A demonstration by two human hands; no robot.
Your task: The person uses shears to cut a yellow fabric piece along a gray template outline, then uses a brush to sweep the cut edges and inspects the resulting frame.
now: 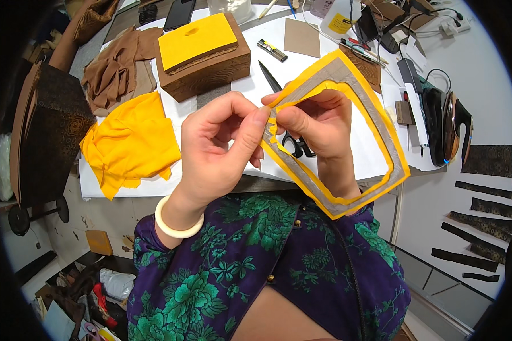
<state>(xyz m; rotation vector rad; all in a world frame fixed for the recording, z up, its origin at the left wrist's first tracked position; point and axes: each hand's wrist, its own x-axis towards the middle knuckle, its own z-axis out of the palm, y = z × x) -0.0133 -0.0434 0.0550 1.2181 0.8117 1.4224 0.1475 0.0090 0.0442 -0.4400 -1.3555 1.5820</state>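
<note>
Between my two hands I hold a frame-shaped piece of yellow fabric (335, 71), grey on its facing side, with a wide opening in the middle. My left hand (219, 142) pinches its left edge between thumb and fingers. Through the opening comes my right hand (322, 122), its thumb and fingers closed on the inner yellow edge beside the left thumb. The inner edge looks notched there and partly folded over. Black scissors (269, 77) lie on the white-covered table behind the frame, their handles partly hidden by it.
A brown box (222, 71) with a yellow panel (202, 42) on top stands at the back left. Crumpled yellow cloth (132, 142) and brown cloth (116, 74) lie left. A grey card (302, 38) is at the back. An iron (458, 128) stands right, near dark fabric strips (483, 216).
</note>
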